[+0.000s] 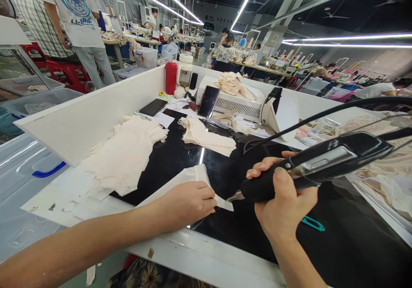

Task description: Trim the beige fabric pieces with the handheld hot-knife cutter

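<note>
A piece of cream cloth (188, 176) is being held down on a glossy black work surface (244, 241) by the left hand (189, 204). The left fingers are being kept bent and close together over the cloth; whether it is being pinched or only pressed cannot be told. A narrow end of the piece is being left exposed to the right of the knuckles.

A black handheld tool (322, 159) is being gripped in the right hand (286, 198), the fingers being wrapped round its dark handle and the thumb being laid along the near side. Its metal tip (237, 195) is being directed leftward at the narrow end of the cloth; whether contact is being made cannot be told. A teal implement (313, 223) is being partly hidden behind the right wrist.

Beyond the left forearm, a large stack of cream pieces (122, 155) is being supported by the table, and a smaller stack (207, 137) is being borne by the black surface farther back. Behind these, one phone (153, 107) is being laid flat, while another phone (209, 101) is being propped against a white slotted box (238, 104). A further cloth pile (233, 84) is being carried on top of that box.
</note>
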{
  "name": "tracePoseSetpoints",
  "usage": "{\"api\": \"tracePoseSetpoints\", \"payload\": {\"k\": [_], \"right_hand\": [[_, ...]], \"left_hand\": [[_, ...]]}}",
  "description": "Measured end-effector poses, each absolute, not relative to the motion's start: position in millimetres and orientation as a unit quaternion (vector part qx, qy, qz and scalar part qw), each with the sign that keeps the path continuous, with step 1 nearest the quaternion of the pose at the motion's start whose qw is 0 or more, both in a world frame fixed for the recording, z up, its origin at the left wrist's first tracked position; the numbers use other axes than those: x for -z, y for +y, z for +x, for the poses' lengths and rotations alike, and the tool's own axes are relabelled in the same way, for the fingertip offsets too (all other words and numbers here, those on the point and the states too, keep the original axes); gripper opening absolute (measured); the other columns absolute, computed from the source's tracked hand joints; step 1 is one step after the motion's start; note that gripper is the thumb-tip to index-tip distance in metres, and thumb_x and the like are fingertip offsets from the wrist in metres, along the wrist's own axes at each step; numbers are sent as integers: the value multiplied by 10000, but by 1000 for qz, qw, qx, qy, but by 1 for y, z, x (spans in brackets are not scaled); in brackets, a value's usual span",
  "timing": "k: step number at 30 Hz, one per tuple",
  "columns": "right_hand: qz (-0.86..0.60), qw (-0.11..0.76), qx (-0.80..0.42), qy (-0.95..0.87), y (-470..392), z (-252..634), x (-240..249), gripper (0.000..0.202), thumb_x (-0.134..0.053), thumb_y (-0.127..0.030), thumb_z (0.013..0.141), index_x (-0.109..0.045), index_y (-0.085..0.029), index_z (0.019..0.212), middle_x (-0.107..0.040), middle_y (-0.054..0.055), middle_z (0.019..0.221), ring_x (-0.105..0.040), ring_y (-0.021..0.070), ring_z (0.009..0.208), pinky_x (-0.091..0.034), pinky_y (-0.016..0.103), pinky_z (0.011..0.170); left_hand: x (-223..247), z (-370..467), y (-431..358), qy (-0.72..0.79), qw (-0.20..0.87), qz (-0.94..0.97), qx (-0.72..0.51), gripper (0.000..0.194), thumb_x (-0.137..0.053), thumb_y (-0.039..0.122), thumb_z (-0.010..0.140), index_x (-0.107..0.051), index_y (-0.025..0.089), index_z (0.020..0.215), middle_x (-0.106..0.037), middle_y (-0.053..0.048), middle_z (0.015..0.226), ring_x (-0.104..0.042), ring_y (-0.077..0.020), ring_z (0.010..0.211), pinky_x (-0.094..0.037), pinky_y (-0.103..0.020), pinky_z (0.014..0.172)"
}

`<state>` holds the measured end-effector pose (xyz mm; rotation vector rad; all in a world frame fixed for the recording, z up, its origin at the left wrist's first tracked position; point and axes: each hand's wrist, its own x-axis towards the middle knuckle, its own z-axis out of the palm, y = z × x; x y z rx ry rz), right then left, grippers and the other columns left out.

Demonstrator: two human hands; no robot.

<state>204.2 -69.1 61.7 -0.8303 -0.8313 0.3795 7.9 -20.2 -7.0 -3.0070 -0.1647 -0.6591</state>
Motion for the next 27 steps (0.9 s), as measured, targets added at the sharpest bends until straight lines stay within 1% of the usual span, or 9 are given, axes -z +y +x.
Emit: {"api": "tracePoseSetpoints", "payload": {"k": [3,7,12,16,18,21,24,27], "right_hand": [[-376,819,-189,-391,-72,203,-64,379,-964,-378,827,-714,-266,1090,-706,-62,757,-661,158,574,-611,308,553],[-354,813,-208,-412,-76,198,-61,391,-985,-405,842,-723,-266,1097,-714,-54,772,-662,148,576,-614,293,556],[-364,812,-210,-404,-76,190,-58,346,-956,-336,860,-717,-268,1100,-721,-58,767,-674,152,576,-619,297,554],[-380,805,-211,-405,-75,192,-61,326,-934,-309,848,-719,-268,1089,-726,-54,759,-669,157,573,-617,303,550],[-383,806,-211,-400,-77,197,-63,336,-942,-325,830,-725,-269,1080,-720,-54,755,-663,159,576,-612,304,548],[-382,814,-197,-390,-81,204,-64,367,-958,-368,813,-729,-273,1085,-711,-55,754,-653,161,584,-605,303,547],[-386,810,-192,-398,-84,208,-60,386,-969,-402,815,-725,-276,1086,-710,-54,757,-651,164,575,-601,310,541],[-387,808,-188,-403,-84,207,-58,391,-974,-406,827,-717,-274,1090,-705,-55,768,-663,165,576,-607,316,542]], "left_hand": [[5,8,-20,-52,32,-976,211,235,-625,154,1186,-759,162,993,-745,-51,984,-710,-212,953,-590,-348,924],[1,8,-21,-45,36,-976,208,221,-652,133,1167,-756,169,975,-745,-50,978,-705,-216,950,-585,-352,930],[3,9,-20,-49,29,-982,181,245,-591,162,1202,-765,169,1031,-758,-58,1016,-722,-213,1005,-582,-337,975],[6,9,-20,-44,24,-978,201,208,-637,143,1180,-755,163,1009,-755,-57,1003,-728,-207,999,-575,-331,976],[7,9,-20,-49,21,-975,215,177,-675,140,1162,-753,162,1004,-758,-55,999,-724,-209,983,-576,-336,953],[9,8,-21,-61,19,-974,218,127,-714,178,1152,-760,156,1036,-766,-63,1028,-724,-222,991,-578,-346,940],[9,8,-21,-63,17,-975,214,134,-694,177,1160,-766,144,1052,-773,-70,1050,-728,-226,1010,-582,-353,954],[9,7,-20,-61,9,-974,218,149,-677,152,1161,-768,162,1043,-781,-69,1055,-732,-225,1026,-586,-350,957]]}}
